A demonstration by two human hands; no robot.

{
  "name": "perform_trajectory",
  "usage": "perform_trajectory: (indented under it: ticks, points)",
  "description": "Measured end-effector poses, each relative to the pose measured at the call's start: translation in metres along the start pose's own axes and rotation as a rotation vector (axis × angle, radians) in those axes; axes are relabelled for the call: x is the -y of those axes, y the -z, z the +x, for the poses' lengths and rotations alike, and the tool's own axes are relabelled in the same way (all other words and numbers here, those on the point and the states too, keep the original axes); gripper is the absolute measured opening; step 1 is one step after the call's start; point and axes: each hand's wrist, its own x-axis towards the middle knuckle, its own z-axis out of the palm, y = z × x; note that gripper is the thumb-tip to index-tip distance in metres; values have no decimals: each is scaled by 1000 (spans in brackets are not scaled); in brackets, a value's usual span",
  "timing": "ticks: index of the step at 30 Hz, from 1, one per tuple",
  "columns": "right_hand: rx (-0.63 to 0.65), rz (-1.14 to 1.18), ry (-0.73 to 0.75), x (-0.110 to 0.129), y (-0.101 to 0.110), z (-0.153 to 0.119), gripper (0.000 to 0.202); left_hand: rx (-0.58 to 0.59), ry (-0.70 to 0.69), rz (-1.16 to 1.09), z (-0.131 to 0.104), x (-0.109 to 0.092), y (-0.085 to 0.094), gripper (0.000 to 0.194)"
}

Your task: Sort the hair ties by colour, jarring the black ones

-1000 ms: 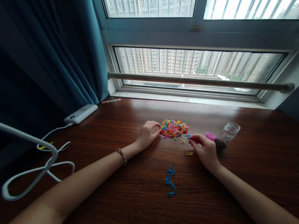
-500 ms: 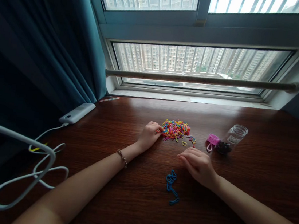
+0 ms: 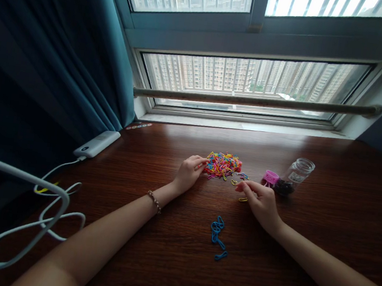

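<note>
A pile of small multicoloured rubber bands (image 3: 223, 165) lies on the brown table. At its left edge, the stretched fingers of my left hand (image 3: 190, 171) touch the bands, slightly apart. My right hand (image 3: 259, 202) is in front of the pile's right side, fingers bent and tips close together; whatever they pinch, if anything, is too small to make out. A yellow rubber band (image 3: 234, 183) lies just beside its fingertips. Another yellow rubber band (image 3: 243, 199) is under this hand. Closer to me lies a loose group of blue rubber bands (image 3: 216, 231).
A clear jar (image 3: 299, 172) with dark contents leans to the right of the pile, beside a pink ring-shaped piece (image 3: 271, 176). A white power strip (image 3: 97, 144) and looping white cable (image 3: 63, 201) occupy the left. The window sill (image 3: 235, 126) bounds the table's far side.
My right hand has moved slightly up and right, and its fingers have bent. A second yellow rubber band now shows beneath it. My left fingers have loosened a little at the pile.
</note>
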Motion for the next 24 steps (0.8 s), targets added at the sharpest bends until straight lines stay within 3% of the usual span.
perform_trajectory:
  ticks: [7, 16, 24]
  points:
    - [-3, 34, -72, 0, 0, 0, 27, 31, 24, 19, 2, 0, 0, 16]
    - [-52, 66, -99, -8, 1, 4, 25, -30, 142, -33, 1, 5, -1, 13]
    - [-114, 103, -154, -20, 4, 10, 28, -91, 119, 17, 2, 4, 2, 14]
